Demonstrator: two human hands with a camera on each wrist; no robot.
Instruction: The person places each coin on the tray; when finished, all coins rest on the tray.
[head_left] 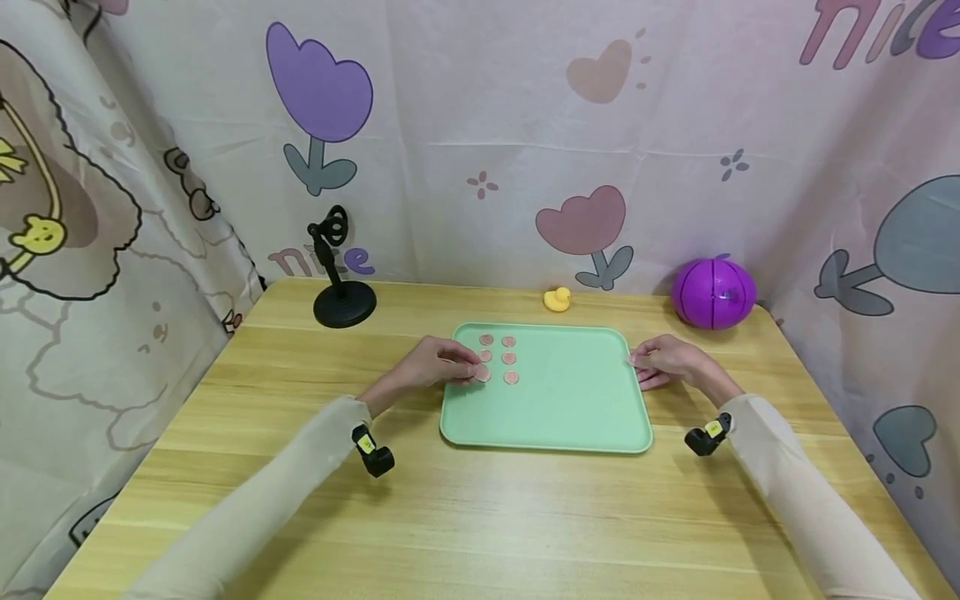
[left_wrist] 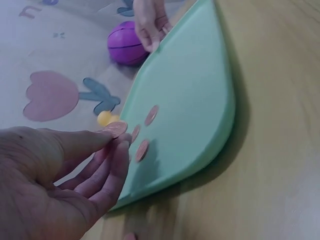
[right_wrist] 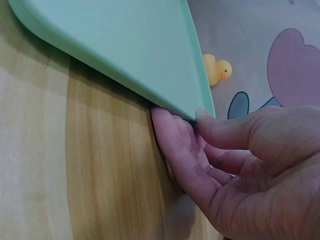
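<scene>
Pinching a coin (head_left: 482, 375) in the head view, the left grip (head_left: 433, 364) hung over the left side of the green tray (head_left: 570, 417) — five other coins (head_left: 509, 358) lay there in two columns. The left wrist view showed thumb and fingers closed on that coin. In the right wrist view, the right grip (right_wrist: 262, 172) held the tray's edge between thumb and fingers — near a yellow duck (right_wrist: 217, 70).

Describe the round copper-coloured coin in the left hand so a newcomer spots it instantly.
On the pale wooden table lies a mint-green rectangular tray. At its left side, the left hand pinches a round copper-coloured coin. The other coins lie on the tray; only this one is held.
</scene>
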